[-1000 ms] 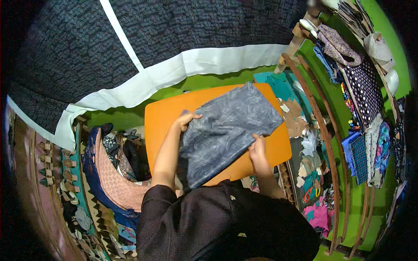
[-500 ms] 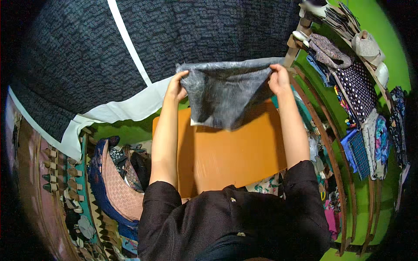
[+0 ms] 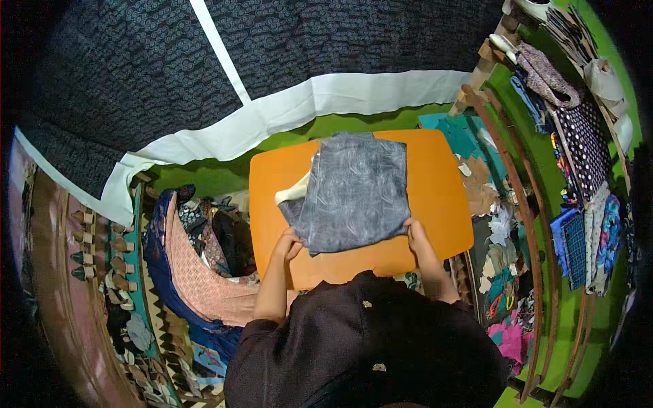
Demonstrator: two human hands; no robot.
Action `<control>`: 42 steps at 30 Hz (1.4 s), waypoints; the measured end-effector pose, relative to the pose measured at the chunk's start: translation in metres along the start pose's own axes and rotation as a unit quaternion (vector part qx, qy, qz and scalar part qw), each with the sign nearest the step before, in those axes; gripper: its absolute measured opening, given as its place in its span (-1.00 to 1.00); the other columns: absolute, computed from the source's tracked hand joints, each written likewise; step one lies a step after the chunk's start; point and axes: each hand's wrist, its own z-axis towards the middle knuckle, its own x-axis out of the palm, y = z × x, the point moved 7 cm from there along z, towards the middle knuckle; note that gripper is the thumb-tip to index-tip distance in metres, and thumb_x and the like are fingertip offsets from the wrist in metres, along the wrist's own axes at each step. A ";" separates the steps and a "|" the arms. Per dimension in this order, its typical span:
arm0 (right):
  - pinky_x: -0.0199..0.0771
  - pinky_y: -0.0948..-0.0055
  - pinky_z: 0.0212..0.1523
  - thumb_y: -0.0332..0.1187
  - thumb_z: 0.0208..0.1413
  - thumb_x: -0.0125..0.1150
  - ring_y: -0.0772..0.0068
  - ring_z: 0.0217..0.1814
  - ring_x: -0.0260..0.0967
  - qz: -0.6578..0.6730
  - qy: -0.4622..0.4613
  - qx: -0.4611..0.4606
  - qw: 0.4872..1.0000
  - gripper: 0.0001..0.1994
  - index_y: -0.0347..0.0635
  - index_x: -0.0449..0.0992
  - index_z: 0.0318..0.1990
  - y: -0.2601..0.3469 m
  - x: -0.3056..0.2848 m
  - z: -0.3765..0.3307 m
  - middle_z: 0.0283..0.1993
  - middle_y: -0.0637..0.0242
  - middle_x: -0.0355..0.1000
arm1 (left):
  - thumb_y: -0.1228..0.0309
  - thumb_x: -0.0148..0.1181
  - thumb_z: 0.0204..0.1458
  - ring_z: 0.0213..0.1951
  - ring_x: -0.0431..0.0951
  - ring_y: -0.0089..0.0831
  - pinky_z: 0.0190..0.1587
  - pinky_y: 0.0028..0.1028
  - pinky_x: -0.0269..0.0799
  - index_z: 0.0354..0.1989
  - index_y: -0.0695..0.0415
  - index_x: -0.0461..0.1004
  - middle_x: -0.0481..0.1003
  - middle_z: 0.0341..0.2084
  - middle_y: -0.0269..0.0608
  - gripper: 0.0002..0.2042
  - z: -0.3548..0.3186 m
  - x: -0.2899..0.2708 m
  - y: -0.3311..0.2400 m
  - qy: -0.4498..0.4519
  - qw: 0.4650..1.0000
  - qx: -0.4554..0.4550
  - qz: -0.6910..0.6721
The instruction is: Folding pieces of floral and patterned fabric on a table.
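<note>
A folded piece of grey patterned fabric with pale swirls lies on the orange tabletop. A cream strip and a darker layer stick out from under its left side. My left hand is closed on its near left corner, fingers curled against the edge. At the near right corner, my right hand pinches the same fabric. The fingertips of both hands are partly covered by the cloth.
Left of the table a peach cloth with a navy border hangs in a curve. Wooden rails rise on the right, with folded garments beyond them. A dark curtain with a white hem hangs behind. Shoes line the left.
The grey fabric has come down from mid-air onto the orange table and now lies flat there. Both hands have moved down and toward me, still at its edges.
</note>
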 end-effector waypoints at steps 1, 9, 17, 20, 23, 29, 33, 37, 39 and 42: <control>0.18 0.55 -0.22 -0.46 -0.30 -0.08 0.46 -0.34 0.21 0.029 0.045 0.009 0.999 -0.83 -0.20 0.36 -0.45 -0.010 -0.007 -0.003 -0.43 0.41 0.27 | 0.58 -0.08 -0.30 -0.26 0.40 -0.29 -0.21 -0.37 0.33 -0.21 0.39 0.24 0.36 -0.30 0.00 -0.64 -0.008 0.006 -0.009 -0.078 0.989 0.060 0.114; 0.20 0.52 -0.12 -0.21 -0.04 0.00 0.40 -0.16 0.28 -0.150 0.067 -0.006 0.986 -0.67 -0.37 0.42 -0.29 0.003 -0.002 -0.013 -0.22 0.19 0.37 | -0.04 0.02 -0.10 -0.34 0.43 -0.46 -0.34 -0.48 0.36 -0.21 0.20 0.34 0.40 -0.38 -0.19 -0.50 -0.026 0.074 -0.045 -0.265 0.898 -0.106 0.334; -0.05 0.01 0.02 -0.23 -0.29 0.24 0.08 0.14 -0.04 -0.546 -0.135 -0.209 0.800 -0.34 -0.13 0.12 0.04 0.042 0.035 -0.020 0.05 0.09 0.08 | 0.01 0.12 -0.22 -0.15 0.41 -0.14 -0.13 -0.34 0.28 -0.18 0.22 0.39 0.42 -0.25 0.09 -0.47 -0.001 0.085 -0.038 -0.358 0.676 0.053 0.642; -0.12 -0.01 0.05 -0.25 -0.29 0.23 0.08 0.17 -0.07 -0.579 -0.091 -0.217 0.780 -0.36 -0.11 0.13 0.03 0.047 0.096 -0.033 0.06 0.11 0.06 | 0.17 0.06 -0.09 -0.24 0.44 -0.19 -0.16 -0.38 0.29 -0.13 0.23 0.35 0.44 -0.35 0.02 -0.58 -0.008 0.086 -0.032 -0.341 0.649 0.109 0.671; -0.20 -0.09 0.05 -0.26 -0.29 0.24 0.08 0.21 -0.16 -0.614 -0.069 -0.338 0.709 -0.36 -0.10 0.12 0.03 0.049 0.158 -0.055 0.11 0.12 0.00 | 0.43 -0.10 0.00 -0.37 0.40 -0.18 -0.25 -0.38 0.30 -0.08 0.22 0.24 0.39 -0.50 -0.05 -0.71 -0.020 0.082 -0.037 -0.359 0.710 0.218 0.565; -0.27 -0.23 0.06 -0.05 -0.28 0.22 0.06 0.27 -0.27 -0.611 0.082 -0.265 0.742 -0.22 -0.12 0.02 0.13 -0.008 0.238 -0.036 0.20 0.06 -0.11 | 0.51 -0.03 -0.11 -0.15 0.30 -0.12 -0.11 -0.34 0.21 -0.09 0.21 0.24 0.29 -0.22 0.03 -0.67 -0.045 0.107 -0.051 -0.426 0.562 0.305 0.640; -0.51 -0.31 0.10 0.06 -0.24 0.16 0.02 0.34 -0.58 -0.629 0.070 -0.144 0.761 -0.10 -0.16 -0.16 0.21 -0.030 0.254 -0.040 0.28 -0.08 -0.42 | 0.46 0.11 -0.21 0.09 0.05 -0.04 0.05 -0.13 -0.03 0.07 0.21 0.06 0.11 0.01 0.07 -0.41 -0.052 0.101 -0.044 -0.501 0.479 0.243 0.679; -0.42 -0.33 0.08 -0.07 -0.04 -0.05 0.03 0.34 -0.57 -0.700 0.085 -0.202 0.679 -0.31 -0.15 -0.13 0.20 -0.050 0.251 -0.032 0.28 -0.07 -0.39 | 0.27 0.09 -0.15 0.21 -0.20 -0.05 0.07 0.15 -0.29 0.17 0.24 -0.16 -0.12 0.16 0.07 -0.26 -0.046 0.074 -0.034 -0.525 0.499 0.119 0.679; -0.42 -0.33 0.08 -0.10 0.00 -0.09 0.03 0.34 -0.54 -0.697 0.091 -0.211 0.679 -0.37 -0.12 -0.10 0.20 -0.054 0.246 -0.024 0.28 -0.04 -0.37 | 0.23 -0.05 -0.07 0.22 -0.19 -0.08 0.02 0.25 -0.34 0.17 0.23 -0.12 -0.13 0.18 0.03 -0.35 -0.039 0.065 -0.029 -0.499 0.471 0.078 0.723; -0.43 -0.32 0.07 -0.15 0.07 -0.17 0.03 0.34 -0.46 -0.675 0.084 -0.236 0.694 -0.48 -0.05 0.00 0.19 -0.054 0.238 -0.018 0.29 0.02 -0.32 | 0.31 -0.09 -0.04 0.21 -0.15 -0.12 0.01 0.26 -0.34 0.16 0.21 -0.05 -0.07 0.17 0.00 -0.44 -0.030 0.058 -0.026 -0.488 0.466 0.031 0.737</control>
